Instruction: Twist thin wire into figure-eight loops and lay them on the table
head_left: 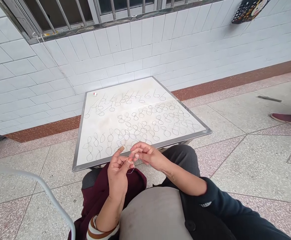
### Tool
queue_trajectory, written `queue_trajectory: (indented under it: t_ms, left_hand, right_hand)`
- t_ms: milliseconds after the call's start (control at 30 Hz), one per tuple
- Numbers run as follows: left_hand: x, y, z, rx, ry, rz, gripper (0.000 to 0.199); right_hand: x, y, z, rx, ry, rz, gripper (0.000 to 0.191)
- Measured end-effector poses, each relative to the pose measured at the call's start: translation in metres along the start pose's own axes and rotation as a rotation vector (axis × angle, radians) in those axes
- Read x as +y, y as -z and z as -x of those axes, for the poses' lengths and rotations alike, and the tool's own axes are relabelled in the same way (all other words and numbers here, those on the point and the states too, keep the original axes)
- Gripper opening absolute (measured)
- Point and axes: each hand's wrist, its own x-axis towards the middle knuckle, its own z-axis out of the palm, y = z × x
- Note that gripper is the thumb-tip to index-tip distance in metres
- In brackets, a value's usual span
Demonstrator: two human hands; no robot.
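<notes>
White desk (103,121) noted just beyond the grip. Left hand (118,173): thumb and fingers pinched on a wire loop (132,172). Right hand (151,157) just beside; whether wire is gripped there cannot be told. Wire figures (155,133) are spread beyond both. Loop hung bodyward of the fingertips, nearer the left; long axis unclear.

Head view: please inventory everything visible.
Table: one, white, centre
Loops: dozens, dark, on table
Small item: one, red and white, table's far left corner
Wall: one, white, behind table
Window bars: several, silver, top
String: one, white, on wall
Patterned item: one, mostly black, top right
Floor: one, grey and pink, below
Strip: one, dark, right floor
Shoe: one, dark red, right edge
Curved bar: one, grey, lower left
Strand: one, pale, between hands
Clothes: several, maroon, grey, black, bottom
Left hand, right hand: one each, lower centre, on strand
</notes>
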Motion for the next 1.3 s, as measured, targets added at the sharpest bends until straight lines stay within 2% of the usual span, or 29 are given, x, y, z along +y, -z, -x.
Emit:
queue_trajectory:
  t_ms: [233, 333, 467, 767, 900, 1300]
  left_hand:
    - [0.000, -0.001, 0.001, 0.017, -0.045, -0.048, 0.051]
    - [0.000, -0.001, 0.002, 0.049, -0.064, -0.086, 0.053]
    - [-0.001, 0.001, 0.002, 0.053, -0.064, -0.094, 0.054]
    - [0.000, 0.003, 0.000, -0.023, 0.024, -0.033, 0.062]
    - [0.001, 0.004, 0.000, -0.065, 0.031, -0.008, 0.057]
    - [0.003, 0.007, -0.004, -0.059, 0.135, 0.010, 0.061]
  right_hand:
    - [-0.003, -0.003, 0.001, 0.001, 0.021, 0.076, 0.019]
    - [-0.006, -0.007, 0.001, -0.041, 0.061, 0.182, 0.026]
    - [-0.003, -0.009, 0.001, 0.016, 0.102, 0.288, 0.030]
    - [0.002, -0.008, 0.000, 0.088, 0.132, 0.293, 0.027]
    - [0.001, -0.007, 0.000, 0.096, 0.128, 0.278, 0.028]
    - [-0.002, -0.006, 0.002, 0.102, 0.111, 0.262, 0.028]
